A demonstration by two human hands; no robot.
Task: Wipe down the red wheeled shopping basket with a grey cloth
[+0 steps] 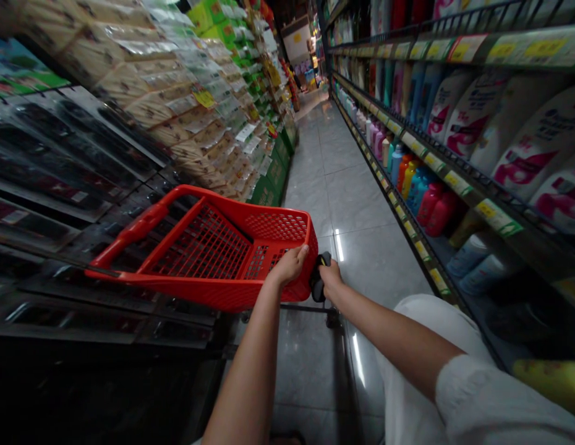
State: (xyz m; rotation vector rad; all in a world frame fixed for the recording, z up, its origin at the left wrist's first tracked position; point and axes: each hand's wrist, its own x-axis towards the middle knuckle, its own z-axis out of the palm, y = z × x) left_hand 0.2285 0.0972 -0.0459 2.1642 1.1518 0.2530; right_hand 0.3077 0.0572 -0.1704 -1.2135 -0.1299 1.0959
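Note:
A red plastic shopping cart (213, 287) with slatted, perforated walls stands crosswise ahead of me, its handle pointing left. My left hand (289, 266) is closed at the cart's near right corner, over the rim; some of its fingers are hidden. Just right of that corner, my right hand (331, 279) grips a dark black object (319, 285) with a small yellow mark. Its exact kind is hard to make out in the dim light. The object lies close against the outside of the cart's end wall. Inside the cart, the visible floor holds no goods.
Shelves with shampoo bottles (523, 145) and price labels run along the right. Stacked tan packages (162, 93) and green packs line the left, beside a rack of dark packaged goods (60, 142). A grey tiled aisle (347, 179) stretches ahead.

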